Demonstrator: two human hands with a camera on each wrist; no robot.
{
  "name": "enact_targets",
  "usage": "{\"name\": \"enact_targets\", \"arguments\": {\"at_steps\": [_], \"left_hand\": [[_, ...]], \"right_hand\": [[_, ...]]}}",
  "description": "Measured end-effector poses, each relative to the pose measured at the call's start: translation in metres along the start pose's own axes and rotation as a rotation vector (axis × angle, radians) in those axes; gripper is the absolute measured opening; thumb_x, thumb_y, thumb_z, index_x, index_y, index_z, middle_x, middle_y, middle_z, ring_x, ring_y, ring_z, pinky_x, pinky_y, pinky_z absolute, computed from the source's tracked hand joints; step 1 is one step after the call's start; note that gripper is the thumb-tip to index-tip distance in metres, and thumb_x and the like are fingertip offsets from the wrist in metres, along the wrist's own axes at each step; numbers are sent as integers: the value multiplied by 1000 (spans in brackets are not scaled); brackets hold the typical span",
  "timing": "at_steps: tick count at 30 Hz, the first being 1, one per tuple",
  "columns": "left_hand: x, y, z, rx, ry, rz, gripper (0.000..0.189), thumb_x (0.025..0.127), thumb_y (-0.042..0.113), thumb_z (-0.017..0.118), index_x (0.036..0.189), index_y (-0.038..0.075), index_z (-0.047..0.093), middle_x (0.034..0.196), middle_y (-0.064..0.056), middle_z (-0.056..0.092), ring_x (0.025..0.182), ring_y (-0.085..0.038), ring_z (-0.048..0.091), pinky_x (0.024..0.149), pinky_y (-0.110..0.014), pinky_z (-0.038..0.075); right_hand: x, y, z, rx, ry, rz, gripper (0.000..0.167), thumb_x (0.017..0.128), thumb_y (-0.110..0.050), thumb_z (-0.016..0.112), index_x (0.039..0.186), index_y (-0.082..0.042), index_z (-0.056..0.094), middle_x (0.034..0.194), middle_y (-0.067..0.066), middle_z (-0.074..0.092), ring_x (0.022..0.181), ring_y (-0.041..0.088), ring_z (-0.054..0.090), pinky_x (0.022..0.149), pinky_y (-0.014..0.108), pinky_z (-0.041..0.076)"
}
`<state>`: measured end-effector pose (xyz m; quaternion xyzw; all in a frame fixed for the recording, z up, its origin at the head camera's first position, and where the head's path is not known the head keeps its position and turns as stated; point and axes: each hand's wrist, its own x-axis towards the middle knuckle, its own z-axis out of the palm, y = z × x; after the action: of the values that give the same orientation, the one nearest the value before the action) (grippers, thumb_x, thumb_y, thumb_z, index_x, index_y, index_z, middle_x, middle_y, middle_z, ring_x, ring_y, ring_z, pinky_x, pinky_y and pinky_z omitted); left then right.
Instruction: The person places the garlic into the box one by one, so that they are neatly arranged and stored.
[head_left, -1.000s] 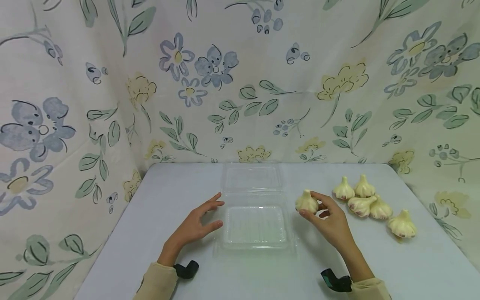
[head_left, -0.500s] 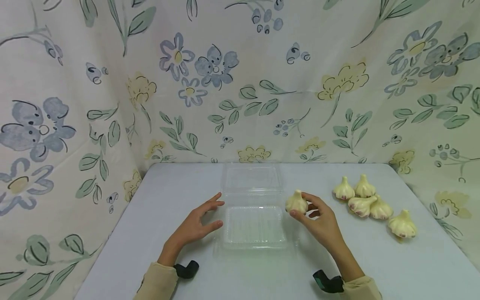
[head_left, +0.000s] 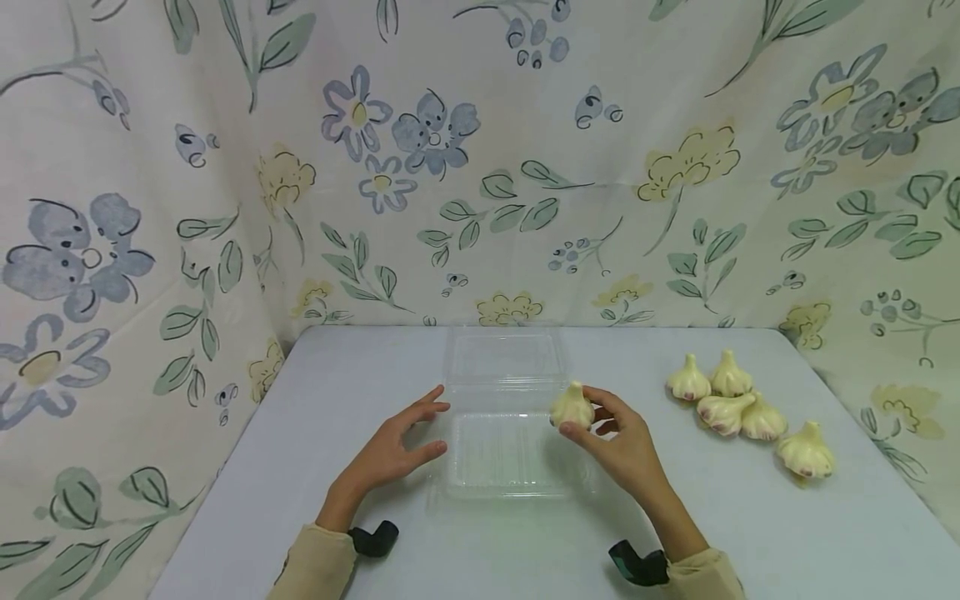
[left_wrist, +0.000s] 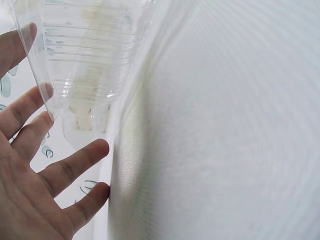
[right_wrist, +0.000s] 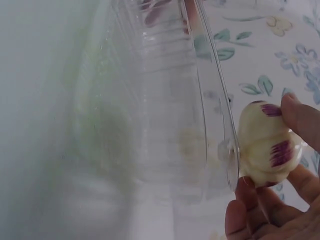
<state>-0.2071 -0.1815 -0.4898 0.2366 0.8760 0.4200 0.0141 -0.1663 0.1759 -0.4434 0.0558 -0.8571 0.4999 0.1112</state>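
A clear plastic clamshell container (head_left: 510, 454) lies open on the white table, its lid (head_left: 505, 358) folded back toward the curtain. Held between the thumb and fingers of my right hand (head_left: 626, 442) is a garlic bulb (head_left: 572, 407), stem up, over the right rim of the container. Purple streaks mark the bulb (right_wrist: 270, 145) in the right wrist view. My left hand (head_left: 393, 442) stays at the container's left side with fingers spread and holds nothing. In the left wrist view its fingertips (left_wrist: 101, 148) are right at the clear plastic wall (left_wrist: 90, 50).
Several more garlic bulbs (head_left: 723, 414) sit grouped at the right of the table, with one bulb (head_left: 806, 452) slightly apart, nearer the front. A floral curtain (head_left: 510, 250) hangs behind the table and along both sides.
My right hand has carried the garlic bulb leftward, from beside the container to over its right rim. The left hand has kept its place.
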Motion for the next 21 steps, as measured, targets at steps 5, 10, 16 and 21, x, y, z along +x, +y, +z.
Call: {"name": "enact_targets", "arguments": {"at_steps": [5,10,16,21], "left_hand": [[0,0,0,0,0,-8,59,93,31,75,147,20,55,167,10,31,138,-29,54,116,-68,32],[0,0,1,-3,-3,-16,59,92,32,75,147,22,55,167,11,31,138,-28,54,116,-68,32],[0,1,1,5,-6,-23,60,92,33,75,147,19,54,167,11,31,139,-28,53,117,-68,31],[0,1,0,7,-6,-20,60,93,34,75,147,21,54,167,11,30,139,-28,54,117,-68,32]], "right_hand": [[1,-4,10,22,-22,7,60,82,-26,87,134,-10,64,113,10,70,93,20,61,80,32,52],[1,-6,19,46,-36,32,60,81,-28,88,134,-12,64,113,9,70,93,19,59,80,31,51],[1,-6,28,76,-41,8,60,81,-23,88,135,-10,63,112,10,70,91,17,61,81,33,53],[3,-8,36,95,-55,0,61,81,-20,88,135,-6,63,110,12,72,89,17,63,84,36,56]]}}
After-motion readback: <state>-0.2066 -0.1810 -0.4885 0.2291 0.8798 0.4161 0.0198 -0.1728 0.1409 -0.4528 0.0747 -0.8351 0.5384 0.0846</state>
